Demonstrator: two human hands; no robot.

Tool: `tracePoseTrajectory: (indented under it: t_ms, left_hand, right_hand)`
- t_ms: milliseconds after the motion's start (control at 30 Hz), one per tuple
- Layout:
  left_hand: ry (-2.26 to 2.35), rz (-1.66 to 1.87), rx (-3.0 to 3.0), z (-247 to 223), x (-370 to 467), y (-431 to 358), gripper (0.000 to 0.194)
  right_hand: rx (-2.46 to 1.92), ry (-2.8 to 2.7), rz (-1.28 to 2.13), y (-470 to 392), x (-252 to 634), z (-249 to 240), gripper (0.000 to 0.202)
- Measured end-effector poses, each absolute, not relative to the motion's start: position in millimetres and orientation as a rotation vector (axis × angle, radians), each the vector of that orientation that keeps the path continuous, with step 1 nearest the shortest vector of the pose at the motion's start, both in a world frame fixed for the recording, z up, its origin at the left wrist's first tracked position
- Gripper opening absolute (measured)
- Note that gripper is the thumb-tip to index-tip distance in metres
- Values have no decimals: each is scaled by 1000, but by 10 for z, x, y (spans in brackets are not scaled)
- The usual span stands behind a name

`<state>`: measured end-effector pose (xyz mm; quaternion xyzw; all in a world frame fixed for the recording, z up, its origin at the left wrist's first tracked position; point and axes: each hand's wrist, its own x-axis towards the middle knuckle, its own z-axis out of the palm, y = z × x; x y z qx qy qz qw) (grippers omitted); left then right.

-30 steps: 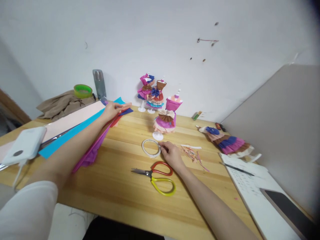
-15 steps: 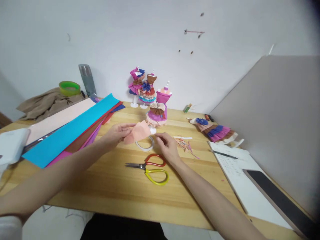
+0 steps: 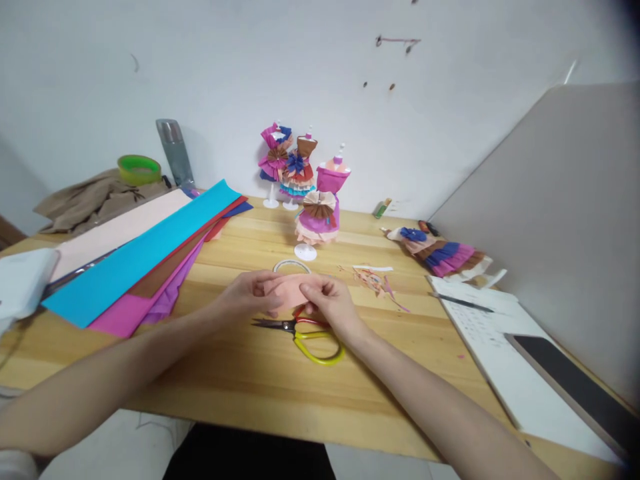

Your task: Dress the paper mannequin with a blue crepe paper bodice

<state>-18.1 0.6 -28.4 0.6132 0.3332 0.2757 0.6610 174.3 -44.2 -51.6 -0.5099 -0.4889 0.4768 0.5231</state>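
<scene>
Peach paper has moved — right hand holds it too.

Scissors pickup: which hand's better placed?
Right, I'd say: the right hand is close to the handles of the scissors; the left hand is nearer the blades. Both hold the peach paper, so the right would need to release first.

The left hand and right hand hold peach paper between them. Red-and-yellow-handled scissors lie on the wooden table.

It seems a craft workspace: wooden table, scissors, coloured sheets.
</scene>
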Motion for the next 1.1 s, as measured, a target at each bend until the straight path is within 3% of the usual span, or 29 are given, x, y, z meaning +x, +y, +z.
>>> tracePoseTrajectory:
  t_ms: [233,433,533,767,933,1100]
  left_hand:
    - [811,614,1320,-264,-218,21,47]
    - [701,600,1091,-366,-253,26,58]
    - [730,570,1139,-360,-252,2,51]
    - [727,632,1059,-333,-237,-13,51]
    - [765,634,1104,-408,-243,51,30]
    - [873,669,1271,-514,-203,69,23]
  right_hand:
    - [-1148,-1164,1149,-432,1782,-470,53]
    - [-1137,-1257,992,-384,1792,-509,24]
    - [-1091,-1317,986,-380,1793,-533,17]
    - [-1117,-1421,961,-404,1790,-621,23]
    - [-1105,-1487,966,-460,1791,-546,35]
    - [-1019,-1477,1003,-508,1817,-471,35]
